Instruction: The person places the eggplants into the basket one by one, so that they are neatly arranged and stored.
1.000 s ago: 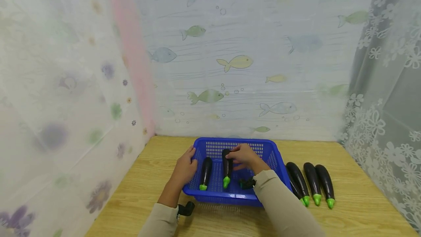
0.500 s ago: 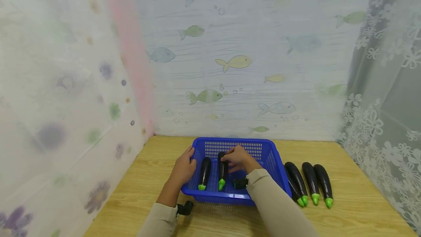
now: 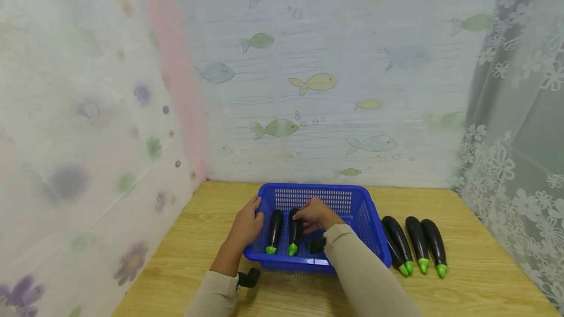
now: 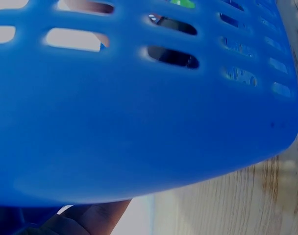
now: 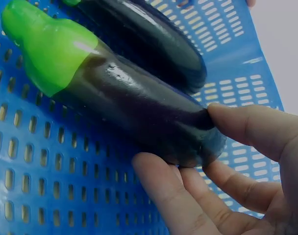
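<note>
The eggplant point(image 3: 294, 235), pinched at its blunt end by the half-closed right hand point(image 3: 318, 215), has been shifted leftward in the blue basket point(image 3: 294, 260), into closer alignment with the neighbouring eggplant point(image 3: 275, 229); the basket is gripped by the left hand point(image 3: 247, 224).

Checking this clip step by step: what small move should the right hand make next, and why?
Probably loosen the right hand: the held eggplant is low in the blue basket, roughly parallel to the neighbouring eggplant.

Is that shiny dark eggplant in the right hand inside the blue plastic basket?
In: walls of the basket surround the held eggplant.
</note>
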Motion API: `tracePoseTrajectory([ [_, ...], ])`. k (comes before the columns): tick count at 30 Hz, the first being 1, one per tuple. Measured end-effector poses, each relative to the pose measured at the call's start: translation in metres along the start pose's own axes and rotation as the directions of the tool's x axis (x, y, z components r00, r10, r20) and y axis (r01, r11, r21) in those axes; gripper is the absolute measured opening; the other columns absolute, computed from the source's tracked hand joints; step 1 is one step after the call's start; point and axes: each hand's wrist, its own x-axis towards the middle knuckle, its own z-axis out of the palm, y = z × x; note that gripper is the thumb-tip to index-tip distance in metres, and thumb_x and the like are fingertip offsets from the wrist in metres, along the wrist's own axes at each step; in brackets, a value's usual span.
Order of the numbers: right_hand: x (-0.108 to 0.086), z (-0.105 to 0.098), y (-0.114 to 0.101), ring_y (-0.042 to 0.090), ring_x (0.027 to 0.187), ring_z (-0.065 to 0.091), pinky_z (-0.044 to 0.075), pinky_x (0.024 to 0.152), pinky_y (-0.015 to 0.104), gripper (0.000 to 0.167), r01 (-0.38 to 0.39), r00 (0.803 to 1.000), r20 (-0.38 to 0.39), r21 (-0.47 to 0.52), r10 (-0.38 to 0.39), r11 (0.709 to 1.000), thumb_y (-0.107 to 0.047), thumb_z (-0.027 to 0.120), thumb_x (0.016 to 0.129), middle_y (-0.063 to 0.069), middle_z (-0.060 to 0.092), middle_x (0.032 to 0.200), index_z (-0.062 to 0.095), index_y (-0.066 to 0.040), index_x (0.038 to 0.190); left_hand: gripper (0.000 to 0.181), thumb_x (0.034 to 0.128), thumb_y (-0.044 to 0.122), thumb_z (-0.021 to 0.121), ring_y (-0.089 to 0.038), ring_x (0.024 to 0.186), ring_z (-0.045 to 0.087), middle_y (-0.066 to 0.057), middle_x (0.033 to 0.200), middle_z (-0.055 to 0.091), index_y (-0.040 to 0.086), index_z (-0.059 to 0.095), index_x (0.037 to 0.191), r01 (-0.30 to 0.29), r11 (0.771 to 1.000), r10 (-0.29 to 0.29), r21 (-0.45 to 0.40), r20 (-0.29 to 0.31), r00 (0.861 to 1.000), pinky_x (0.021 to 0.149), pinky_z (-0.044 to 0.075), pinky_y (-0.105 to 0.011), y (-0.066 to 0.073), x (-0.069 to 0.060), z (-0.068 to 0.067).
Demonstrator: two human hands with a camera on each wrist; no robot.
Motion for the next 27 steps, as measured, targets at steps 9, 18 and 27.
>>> tracePoseTrajectory([
  [9,0.002,0.008,-0.002,0.038,0.094,0.074,0.065,0.076,0.047,0.036,-0.007,1.000,0.024,-0.009,0.007,1.000,-0.003,0.077,0.088,0.025,0.069,0.107,0.060,0.011,0.117,0.058,0.0990,0.011,0.047,-0.041,0.153,0.033,-0.017,0.166,0.035,-0.004,0.042,0.155,0.004,1.000,-0.004,-0.004,0.007,1.000,0.122,0.031,-0.057,0.003,0.000,-0.001],
  [18,0.006,0.013,-0.002,0.033,0.085,0.077,0.065,0.075,0.044,0.038,-0.010,1.000,0.014,-0.019,0.011,1.000,-0.003,0.078,0.088,0.023,0.070,0.102,0.059,0.010,0.118,0.057,0.0990,0.010,0.047,-0.040,0.153,0.033,-0.017,0.166,0.035,-0.005,0.042,0.154,0.008,1.000,-0.008,-0.001,0.007,1.000,0.122,0.031,-0.057,0.004,-0.001,-0.002],
  [27,0.004,0.014,-0.005,0.036,0.094,0.076,0.064,0.081,0.045,0.043,-0.028,1.000,0.007,-0.073,0.029,0.997,-0.009,0.080,0.088,0.025,0.069,0.111,0.061,0.009,0.121,0.057,0.0990,0.009,0.047,-0.040,0.153,0.034,-0.017,0.167,0.034,-0.005,0.042,0.154,0.009,1.000,-0.009,-0.009,0.011,1.000,0.122,0.031,-0.057,0.003,-0.001,-0.002],
])
